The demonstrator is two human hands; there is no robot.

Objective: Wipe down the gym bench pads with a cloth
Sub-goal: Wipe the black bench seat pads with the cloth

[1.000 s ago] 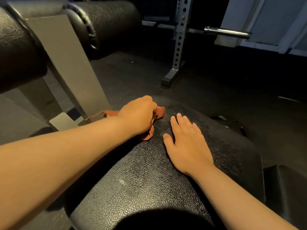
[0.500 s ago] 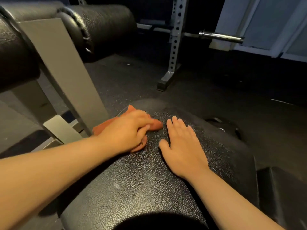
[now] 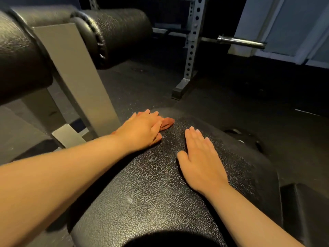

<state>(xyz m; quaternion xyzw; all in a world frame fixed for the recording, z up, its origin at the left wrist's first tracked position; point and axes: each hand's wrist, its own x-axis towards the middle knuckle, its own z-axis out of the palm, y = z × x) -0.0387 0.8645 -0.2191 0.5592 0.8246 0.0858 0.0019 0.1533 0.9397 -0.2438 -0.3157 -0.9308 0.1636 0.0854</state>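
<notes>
A black textured bench pad (image 3: pixel 151 193) fills the lower middle of the view. My left hand (image 3: pixel 142 131) presses an orange-brown cloth (image 3: pixel 167 123) flat against the pad's far left edge; most of the cloth is hidden under the hand and only a small fold shows past the fingers. My right hand (image 3: pixel 199 157) lies flat on the pad just to the right, fingers together, holding nothing.
Two black roller pads (image 3: pixel 115 32) on a grey metal frame (image 3: pixel 76 77) stand at the left. A perforated rack upright (image 3: pixel 192 50) and a barbell end (image 3: pixel 240 41) are behind. A second pad (image 3: pixel 306 211) sits at the lower right. Dark rubber floor surrounds everything.
My left hand has slid the cloth along the pad's far left edge, and its fingers have spread flatter over it. Less of the cloth shows now. The right hand has stayed flat.
</notes>
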